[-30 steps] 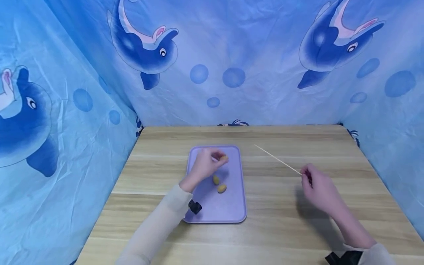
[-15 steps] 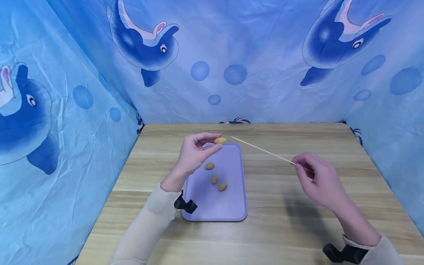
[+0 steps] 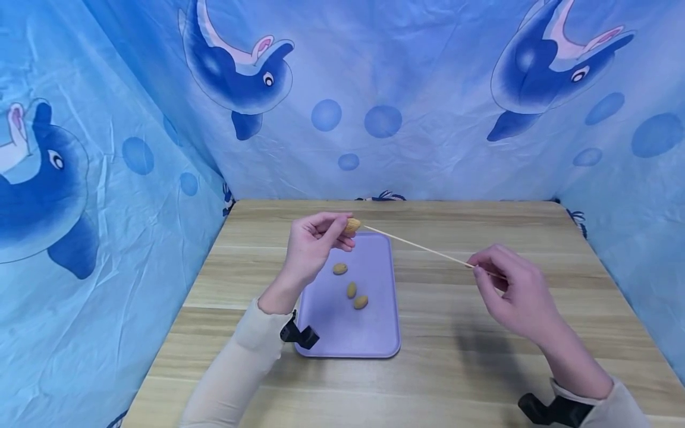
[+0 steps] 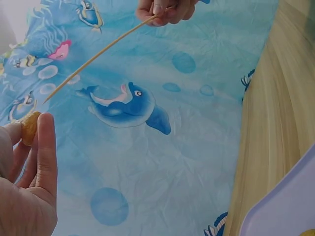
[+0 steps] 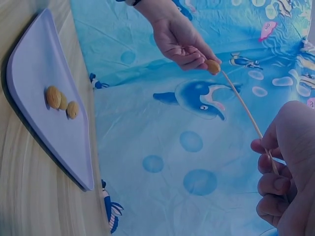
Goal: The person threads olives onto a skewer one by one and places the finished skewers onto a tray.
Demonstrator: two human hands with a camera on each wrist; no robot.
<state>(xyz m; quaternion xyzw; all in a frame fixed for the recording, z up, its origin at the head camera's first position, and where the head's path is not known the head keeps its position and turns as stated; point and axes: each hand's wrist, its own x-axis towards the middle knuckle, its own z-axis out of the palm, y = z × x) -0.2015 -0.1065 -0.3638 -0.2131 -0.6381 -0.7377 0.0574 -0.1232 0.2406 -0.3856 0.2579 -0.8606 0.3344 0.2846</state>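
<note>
In the head view my left hand (image 3: 316, 244), raised over the far part of the lilac tray (image 3: 350, 339), pinches a small oval yellow-brown piece (image 3: 352, 226) between thumb and fingers. What kind of food or nut it is, I cannot tell. My right hand (image 3: 511, 294) grips a thin wooden skewer (image 3: 417, 245) near one end. The skewer's pointed tip faces the piece; a slight gap shows between them in the left wrist view, where the held piece (image 4: 31, 129) stands beside a straight finger. Three similar pieces (image 3: 351, 290) lie on the tray.
The tray rests on a wood-grain table (image 3: 460, 380). A blue curtain (image 3: 342, 77) printed with dolphins encloses the table's back and sides. Each wrist carries a black camera mount (image 3: 299, 333).
My left hand has lifted its piece from low over the tray and lately shifted its finger hold. The right hand has moved a little left, bringing the skewer's tip close to the piece.
</note>
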